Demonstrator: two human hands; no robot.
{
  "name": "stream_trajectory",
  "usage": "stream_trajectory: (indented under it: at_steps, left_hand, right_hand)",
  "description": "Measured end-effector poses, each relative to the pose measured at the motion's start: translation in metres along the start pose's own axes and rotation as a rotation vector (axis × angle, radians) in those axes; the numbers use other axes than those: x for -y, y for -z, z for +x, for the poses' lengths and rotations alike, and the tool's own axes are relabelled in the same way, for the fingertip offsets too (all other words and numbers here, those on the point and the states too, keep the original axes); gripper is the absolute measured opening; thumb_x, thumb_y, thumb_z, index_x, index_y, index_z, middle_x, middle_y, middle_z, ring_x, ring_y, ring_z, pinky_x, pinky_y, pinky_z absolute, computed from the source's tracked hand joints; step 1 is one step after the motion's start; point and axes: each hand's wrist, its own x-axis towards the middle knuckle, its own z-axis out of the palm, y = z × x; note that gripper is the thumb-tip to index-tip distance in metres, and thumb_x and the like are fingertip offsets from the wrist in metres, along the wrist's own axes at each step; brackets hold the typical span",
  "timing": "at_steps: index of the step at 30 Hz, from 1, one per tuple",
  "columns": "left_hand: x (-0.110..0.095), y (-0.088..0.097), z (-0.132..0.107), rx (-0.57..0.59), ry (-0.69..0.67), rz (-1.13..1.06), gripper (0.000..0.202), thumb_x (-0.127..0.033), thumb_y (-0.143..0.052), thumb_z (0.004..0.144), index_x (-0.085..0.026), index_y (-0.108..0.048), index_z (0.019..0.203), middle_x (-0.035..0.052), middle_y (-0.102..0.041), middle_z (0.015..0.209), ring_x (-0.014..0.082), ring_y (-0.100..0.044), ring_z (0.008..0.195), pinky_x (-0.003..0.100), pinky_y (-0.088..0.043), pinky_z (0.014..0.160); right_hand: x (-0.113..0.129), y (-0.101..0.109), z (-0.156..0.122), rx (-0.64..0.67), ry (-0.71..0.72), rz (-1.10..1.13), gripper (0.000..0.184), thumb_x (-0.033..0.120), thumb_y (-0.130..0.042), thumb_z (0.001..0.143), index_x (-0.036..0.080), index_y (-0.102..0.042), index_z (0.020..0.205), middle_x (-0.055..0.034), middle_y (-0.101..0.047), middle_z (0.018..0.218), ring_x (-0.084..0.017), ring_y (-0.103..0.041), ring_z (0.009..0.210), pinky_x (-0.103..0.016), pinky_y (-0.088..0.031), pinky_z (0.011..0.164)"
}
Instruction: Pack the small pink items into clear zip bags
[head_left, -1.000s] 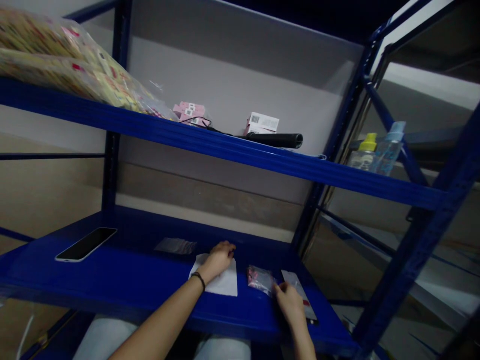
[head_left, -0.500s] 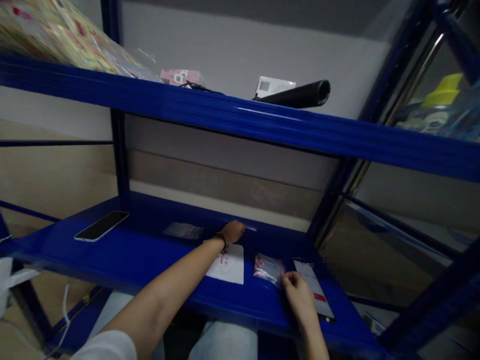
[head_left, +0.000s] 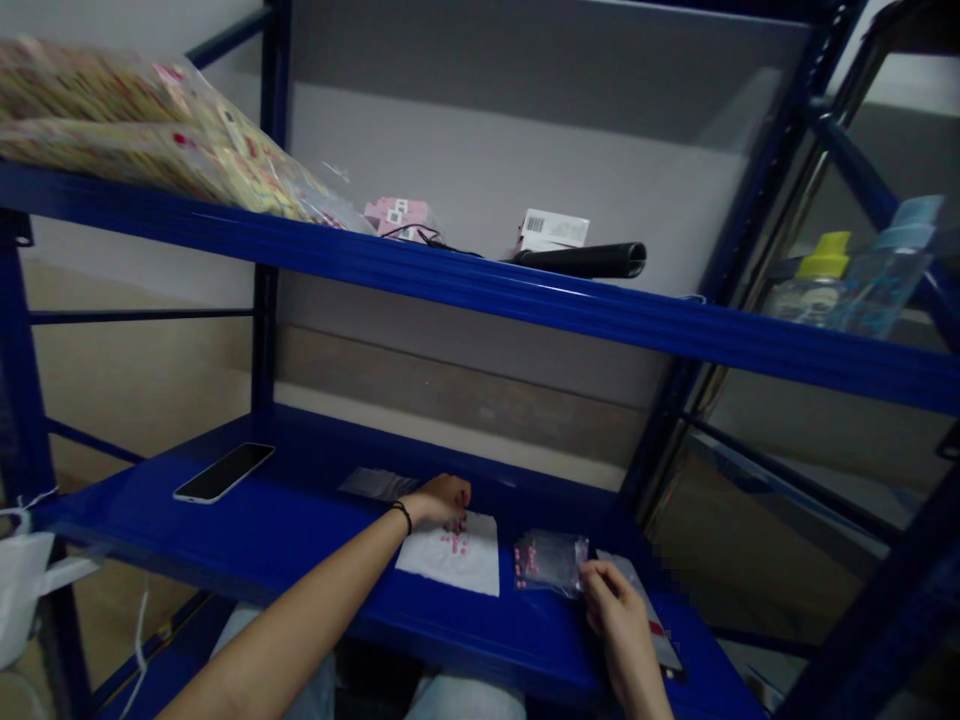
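Observation:
A white paper sheet [head_left: 457, 575] lies on the blue shelf with a cluster of small pink pieces [head_left: 454, 543] on it. Over the far edge of the sheet, close to these pieces, my left hand [head_left: 442, 498] has its fingers curled down together; their tips and anything between them are hidden. To the right, a clear plastic bag [head_left: 559, 560] lies on the shelf, with several pink pieces inside towards its left end. My right hand [head_left: 615, 605] pinches the bag's right edge between thumb and fingers.
Partly behind my right hand lies a flat white-and-red packet [head_left: 664, 640]. Another clear bag [head_left: 377, 484] lies beyond my left wrist, and a phone [head_left: 225, 473] at the left. The upper shelf's blue beam [head_left: 480, 290] crosses above, bearing boxes, a black tube [head_left: 592, 260] and bottles.
The view has tilted up. My left hand has shifted left over the paper, uncovering more pink pieces. The bag at my right hand lies flatter and more spread out.

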Motion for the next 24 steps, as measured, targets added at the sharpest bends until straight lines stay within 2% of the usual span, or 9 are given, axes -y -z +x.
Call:
stream_trajectory:
  at_steps: [3,6,9,10,12,14,17,20,24]
  left_hand:
    - [-0.003,0.0,-0.003,-0.058,0.022,-0.052,0.02,-0.01,-0.068,0.066,-0.02,-0.072,0.083,0.0005,-0.074,0.081,0.0178,-0.068,0.075,0.022,-0.047,0.066]
    - [-0.01,0.005,-0.015,-0.21,0.028,-0.116,0.028,-0.014,-0.068,0.074,-0.02,-0.07,0.101,0.0052,-0.073,0.101,0.0206,-0.067,0.094,0.025,-0.049,0.08]
    - [-0.025,0.011,-0.047,-0.385,0.019,-0.197,0.033,-0.016,-0.057,0.085,-0.018,-0.064,0.117,0.0079,-0.071,0.109,0.0191,-0.065,0.097,0.026,-0.048,0.085]
    - [-0.032,0.011,-0.062,-0.432,0.008,-0.237,0.031,-0.017,-0.055,0.087,-0.018,-0.065,0.117,0.0074,-0.071,0.108,0.0184,-0.066,0.093,0.025,-0.048,0.083]
    - [-0.047,0.007,-0.096,-0.536,-0.055,-0.439,0.022,-0.02,-0.053,0.09,-0.019,-0.07,0.105,0.0058,-0.072,0.095,0.0179,-0.066,0.082,0.025,-0.049,0.075]
    - [-0.063,0.001,-0.129,-0.535,-0.094,-0.601,0.018,-0.024,-0.056,0.09,-0.019,-0.071,0.099,0.0046,-0.073,0.092,0.0184,-0.066,0.083,0.025,-0.049,0.075]
    - [-0.081,-0.007,-0.168,-0.497,-0.098,-0.832,0.018,-0.029,-0.058,0.091,-0.018,-0.07,0.099,0.0052,-0.073,0.094,0.0193,-0.067,0.088,0.026,-0.049,0.078]
    - [-0.087,-0.006,-0.187,-0.481,-0.075,-1.001,0.019,-0.033,-0.062,0.089,-0.016,-0.068,0.097,0.0052,-0.071,0.09,0.0189,-0.066,0.084,0.026,-0.05,0.075]
    - [-0.082,-0.001,-0.198,-0.49,-0.048,-1.07,0.018,-0.033,-0.067,0.085,-0.016,-0.065,0.091,0.0041,-0.07,0.087,0.0187,-0.066,0.081,0.026,-0.051,0.074]
  right_hand:
    - [0.006,0.0,-0.002,0.051,-0.081,0.199,0.039,0.049,-0.082,0.06,0.018,-0.063,0.075,0.0096,-0.039,0.049,-0.006,-0.032,0.042,-0.017,-0.019,0.041]
    - [0.016,0.0,-0.002,0.038,-0.115,0.268,0.043,0.048,-0.086,0.056,0.017,-0.066,0.079,0.0054,-0.051,0.057,-0.008,-0.042,0.048,-0.017,-0.027,0.043]
    - [0.032,-0.009,-0.005,0.073,-0.103,0.224,0.043,0.053,-0.082,0.061,0.017,-0.066,0.076,0.0014,-0.057,0.063,-0.011,-0.048,0.053,-0.02,-0.034,0.046]
    - [0.039,-0.015,-0.008,0.118,-0.068,0.173,0.042,0.055,-0.08,0.065,0.016,-0.065,0.073,0.0018,-0.055,0.061,-0.011,-0.046,0.052,-0.02,-0.034,0.047]
    - [0.055,-0.032,-0.018,0.235,0.033,0.036,0.041,0.055,-0.076,0.07,0.016,-0.066,0.069,0.0035,-0.049,0.055,-0.01,-0.041,0.05,-0.021,-0.032,0.047]
    - [0.07,-0.053,-0.035,0.352,0.129,-0.079,0.04,0.054,-0.072,0.075,0.015,-0.065,0.068,0.0041,-0.046,0.055,-0.01,-0.04,0.052,-0.021,-0.031,0.049]
    - [0.084,-0.085,-0.066,0.444,0.206,-0.092,0.035,0.05,-0.073,0.074,0.017,-0.061,0.071,0.0037,-0.05,0.06,-0.011,-0.044,0.056,-0.021,-0.035,0.052]
    - [0.083,-0.112,-0.098,0.451,0.256,-0.047,0.033,0.047,-0.074,0.074,0.019,-0.058,0.075,0.0034,-0.052,0.066,-0.012,-0.048,0.06,-0.021,-0.039,0.054]
    - [0.071,-0.137,-0.127,0.513,0.309,-0.027,0.026,0.045,-0.067,0.083,0.02,-0.059,0.086,0.0002,-0.06,0.079,-0.015,-0.055,0.071,-0.023,-0.046,0.066]
